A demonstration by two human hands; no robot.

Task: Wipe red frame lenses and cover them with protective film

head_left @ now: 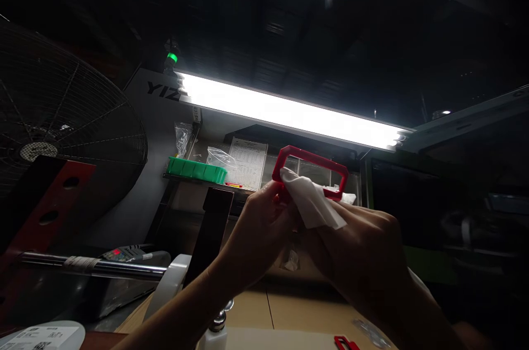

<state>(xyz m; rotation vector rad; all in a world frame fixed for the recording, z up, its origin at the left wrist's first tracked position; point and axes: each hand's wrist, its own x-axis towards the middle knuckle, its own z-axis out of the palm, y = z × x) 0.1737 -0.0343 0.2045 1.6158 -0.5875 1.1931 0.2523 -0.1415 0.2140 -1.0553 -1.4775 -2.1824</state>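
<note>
Both my hands are raised in front of the lamp. My left hand (pixel 258 229) is closed on the left end of a red rectangular plastic frame (pixel 314 160), which stands up above my fingers. My right hand (pixel 363 251) is closed on a white cloth (pixel 312 201) pressed against the lower bar of the frame. The cloth covers part of that bar.
A bright tube lamp (pixel 289 113) hangs across the bench. Under it are a green tray (pixel 196 170), clear bags (pixel 221 157) and a printed sheet (pixel 248 162). A big fan (pixel 61 118) stands at left, a metal rod (pixel 95 267) below it, another red part (pixel 345 343) on the tan bench.
</note>
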